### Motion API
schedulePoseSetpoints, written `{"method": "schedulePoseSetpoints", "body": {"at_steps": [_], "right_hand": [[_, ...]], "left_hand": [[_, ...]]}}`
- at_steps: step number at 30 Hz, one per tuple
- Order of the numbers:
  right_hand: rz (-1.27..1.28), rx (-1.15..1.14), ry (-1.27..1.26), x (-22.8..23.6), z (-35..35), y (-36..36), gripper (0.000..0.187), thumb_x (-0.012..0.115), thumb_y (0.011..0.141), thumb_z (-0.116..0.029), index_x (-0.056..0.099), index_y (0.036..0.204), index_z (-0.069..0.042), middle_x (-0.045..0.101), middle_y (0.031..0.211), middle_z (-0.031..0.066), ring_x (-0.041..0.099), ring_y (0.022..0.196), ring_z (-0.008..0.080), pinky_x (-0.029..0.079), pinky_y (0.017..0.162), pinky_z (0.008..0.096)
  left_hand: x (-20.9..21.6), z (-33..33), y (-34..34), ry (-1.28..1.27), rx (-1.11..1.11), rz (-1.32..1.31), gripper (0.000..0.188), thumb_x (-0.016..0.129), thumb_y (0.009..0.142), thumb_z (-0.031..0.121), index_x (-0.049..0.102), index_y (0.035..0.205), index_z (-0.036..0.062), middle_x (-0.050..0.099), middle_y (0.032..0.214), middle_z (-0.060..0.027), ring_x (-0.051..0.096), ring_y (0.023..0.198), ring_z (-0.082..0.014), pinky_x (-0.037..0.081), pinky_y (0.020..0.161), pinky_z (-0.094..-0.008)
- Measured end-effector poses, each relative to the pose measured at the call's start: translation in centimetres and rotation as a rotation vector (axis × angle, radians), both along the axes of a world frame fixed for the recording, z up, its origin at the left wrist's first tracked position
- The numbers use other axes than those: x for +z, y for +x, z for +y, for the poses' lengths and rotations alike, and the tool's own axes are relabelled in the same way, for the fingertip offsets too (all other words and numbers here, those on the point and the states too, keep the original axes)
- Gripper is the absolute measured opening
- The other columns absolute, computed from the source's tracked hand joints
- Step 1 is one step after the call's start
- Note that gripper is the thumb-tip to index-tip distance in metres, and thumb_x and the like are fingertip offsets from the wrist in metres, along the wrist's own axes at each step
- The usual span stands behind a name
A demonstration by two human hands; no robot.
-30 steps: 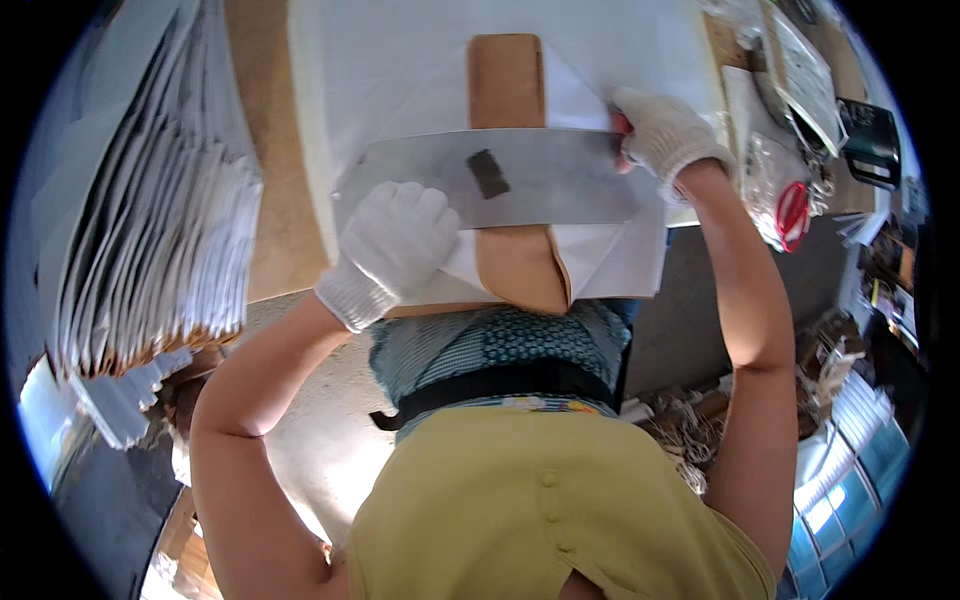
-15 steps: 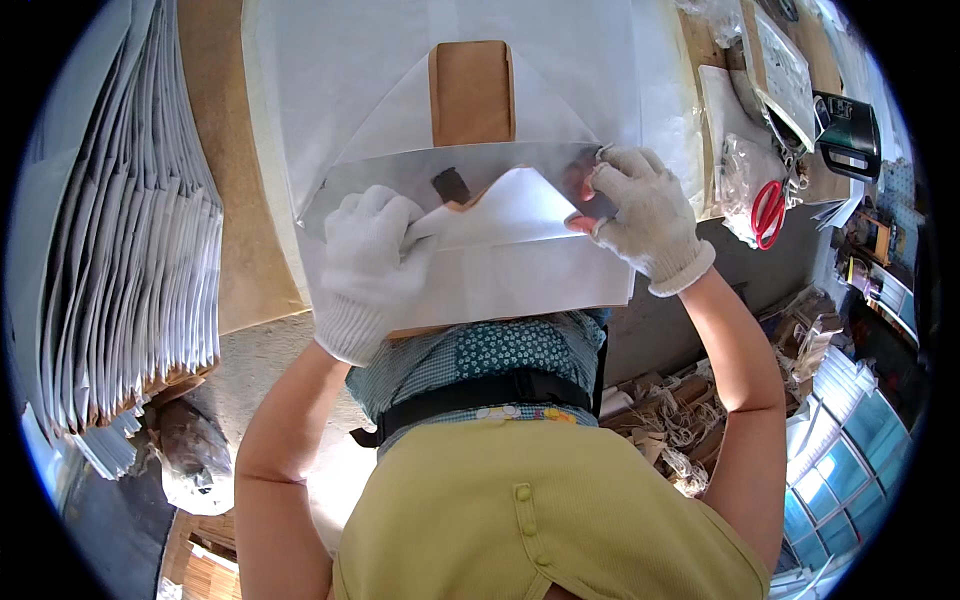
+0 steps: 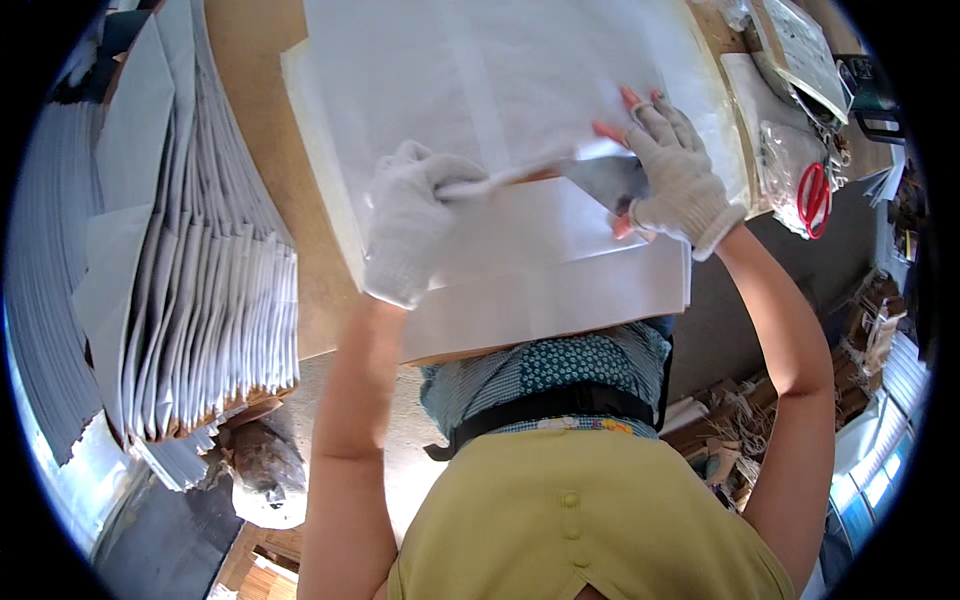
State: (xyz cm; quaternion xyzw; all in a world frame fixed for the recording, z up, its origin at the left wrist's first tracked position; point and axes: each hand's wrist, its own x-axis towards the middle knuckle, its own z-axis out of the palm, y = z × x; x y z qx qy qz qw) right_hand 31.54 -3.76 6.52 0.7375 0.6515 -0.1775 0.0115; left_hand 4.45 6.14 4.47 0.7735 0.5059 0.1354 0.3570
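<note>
A white paper bag (image 3: 560, 225) with brown paper showing along its edges lies in front of me, its near end against my apron. My left hand (image 3: 415, 220), in a white knit glove and blurred by motion, is closed on a raised folded flap (image 3: 520, 178) of the bag. My right hand (image 3: 680, 185) wears a similar glove with bare fingertips showing. Its fingers are spread over the right side of the flap, the thumb low and the forefinger high. A shaded grey part of the fold (image 3: 610, 182) shows beside that palm.
A thick stack of folded white paper bags (image 3: 210, 300) stands at the left, along the brown tabletop (image 3: 270, 120). Red-handled scissors (image 3: 814, 200) lie on clear plastic at the right edge. Scrap paper and string (image 3: 735, 450) litter the floor at lower right.
The brown patch and triangular folds at the bag's far end have gone from sight. My right hand has spread its fingers and moved outward. The whole view has shifted, with things appearing farther right.
</note>
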Motion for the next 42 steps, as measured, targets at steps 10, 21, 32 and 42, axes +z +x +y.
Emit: {"method": "schedulePoseSetpoints", "body": {"at_steps": [10,21,32,42], "right_hand": [[0.032,0.187,0.231,-2.4,-4.1,0.7,0.053,0.074,0.087,-0.033,0.067,0.137,-0.019,0.049,0.157,0.0087,0.031,0.153,0.0353,0.017,0.126,0.057],[0.294,0.362,0.47,-2.3,0.5,-7.0,0.041,0.053,0.094,-0.026,0.072,0.125,-0.007,0.063,0.14,0.0154,0.053,0.136,0.0424,0.03,0.12,0.0586],[0.24,0.277,0.642,-2.9,-0.1,-6.0,0.032,0.056,0.093,-0.019,0.074,0.117,-0.006,0.07,0.128,0.0146,0.057,0.13,0.0408,0.038,0.116,0.0528],[0.293,0.039,0.361,-1.0,-6.0,3.3,0.061,0.085,0.069,-0.03,0.069,0.123,-0.006,0.07,0.119,0.0113,0.063,0.115,0.0368,0.049,0.101,0.0478]], "left_hand": [[1.8,-2.5,-0.6,-0.037,-0.167,-0.042,0.017,0.075,0.077,0.004,0.081,0.091,0.0131,0.068,0.112,-0.0104,0.063,0.113,-0.0262,0.053,0.091,-0.0376],[1.4,-3.8,-2.8,0.415,-0.126,-0.032,0.035,0.069,0.084,0.025,0.066,0.115,0.0097,0.061,0.113,-0.0127,0.058,0.11,-0.0347,0.046,0.096,-0.0457],[0.0,-4.2,-0.6,0.527,-0.174,-0.037,0.035,0.066,0.088,0.021,0.063,0.116,0.0007,0.062,0.111,-0.0149,0.06,0.106,-0.0359,0.047,0.096,-0.0482],[3.3,-10.4,-9.1,-0.616,0.642,-0.866,0.055,0.052,0.104,0.037,0.053,0.141,-0.0035,0.059,0.137,-0.0191,0.059,0.122,-0.0316,0.051,0.098,-0.0448]]}}
